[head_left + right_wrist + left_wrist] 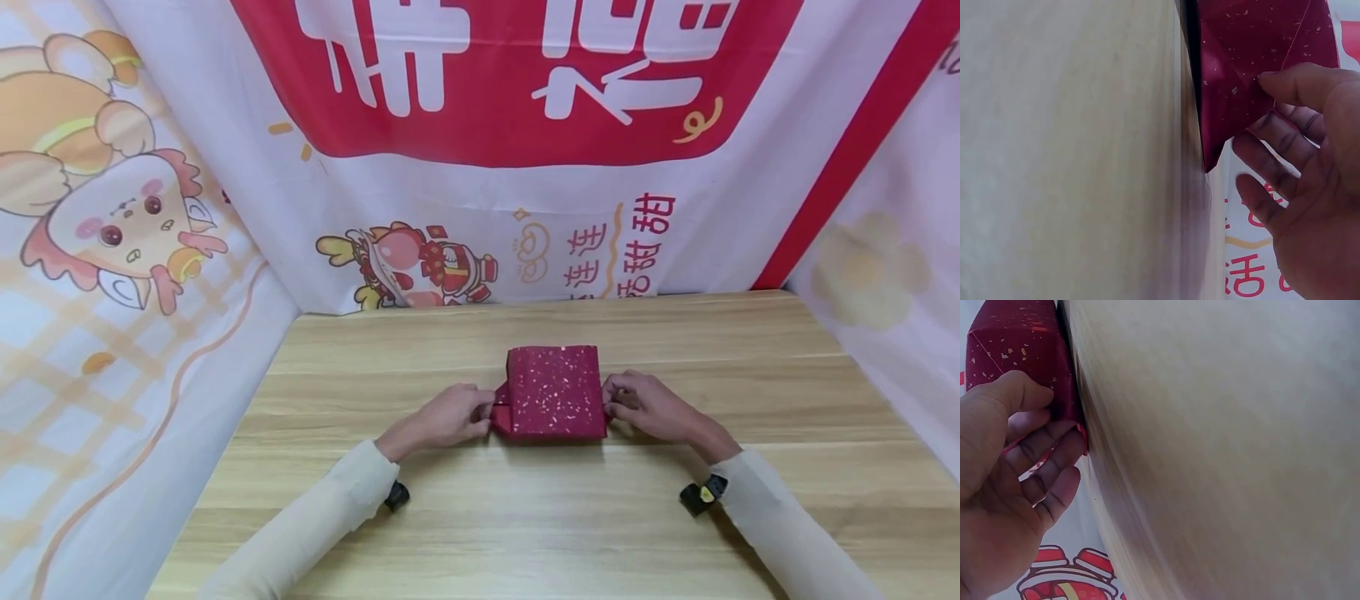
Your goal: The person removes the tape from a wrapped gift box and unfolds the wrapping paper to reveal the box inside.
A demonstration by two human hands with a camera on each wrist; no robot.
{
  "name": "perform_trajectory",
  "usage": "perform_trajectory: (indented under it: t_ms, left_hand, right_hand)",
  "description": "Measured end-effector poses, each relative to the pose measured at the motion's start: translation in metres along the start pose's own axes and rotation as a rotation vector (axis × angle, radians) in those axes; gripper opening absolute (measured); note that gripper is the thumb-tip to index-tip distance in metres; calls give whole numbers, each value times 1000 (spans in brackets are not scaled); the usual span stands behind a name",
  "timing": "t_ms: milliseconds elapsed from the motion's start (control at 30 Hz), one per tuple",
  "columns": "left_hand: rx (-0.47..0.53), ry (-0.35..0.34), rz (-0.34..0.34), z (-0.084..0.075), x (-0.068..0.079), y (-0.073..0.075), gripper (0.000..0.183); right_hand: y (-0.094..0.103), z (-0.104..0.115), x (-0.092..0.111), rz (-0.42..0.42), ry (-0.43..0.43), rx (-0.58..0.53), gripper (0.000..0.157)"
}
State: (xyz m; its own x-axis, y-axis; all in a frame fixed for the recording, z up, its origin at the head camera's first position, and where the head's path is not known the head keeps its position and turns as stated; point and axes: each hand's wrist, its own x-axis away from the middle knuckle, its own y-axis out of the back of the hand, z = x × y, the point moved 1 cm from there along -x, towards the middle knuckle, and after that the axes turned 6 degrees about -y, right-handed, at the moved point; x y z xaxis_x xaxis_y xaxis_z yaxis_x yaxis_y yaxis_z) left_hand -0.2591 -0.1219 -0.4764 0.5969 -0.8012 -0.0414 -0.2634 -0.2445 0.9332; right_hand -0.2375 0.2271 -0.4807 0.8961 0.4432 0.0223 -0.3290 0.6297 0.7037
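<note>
A dark red parcel (557, 392), wrapped in paper with gold and white flecks, lies on the wooden table. My left hand (453, 414) is at its left end, where folded paper sticks out. In the left wrist view the thumb presses the red paper (1019, 353) and the fingers curl beneath its edge, pinching it. On the opposite end, my right hand (652, 404) pinches a pointed paper flap (1229, 94) between thumb and fingers. The flap's tip hangs close to the tabletop in the right wrist view. What is inside the wrapping is hidden.
The pale wood table (525, 525) reaches back to a white cloth (285, 192) printed with red and cartoon figures. Similar printed cloths hang along the left and right sides. A small black device (697, 498) is strapped at the right wrist.
</note>
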Motion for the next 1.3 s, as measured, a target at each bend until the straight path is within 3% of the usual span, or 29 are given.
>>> perform_trajectory:
  t_ms: [367,633,833,1000,1133,1300]
  left_hand:
    - [35,-4,20,-1,1,1,22]
    - [45,10,29,-4,0,2,22]
    - [62,4,28,-4,-1,3,22]
    - [68,-6,27,-3,-1,3,22]
    - [83,-9,22,-2,0,2,21]
    - [77,-10,25,0,0,2,22]
  right_hand:
    - [4,-3,5,48,-18,-47,9]
    - [5,-2,5,126,-4,39,21]
    - [7,-2,6,87,30,132,14]
    - [10,-1,9,55,-22,195,16]
    - [13,0,12,57,-41,163,14]
    - [16,-1,13,125,-41,103,8]
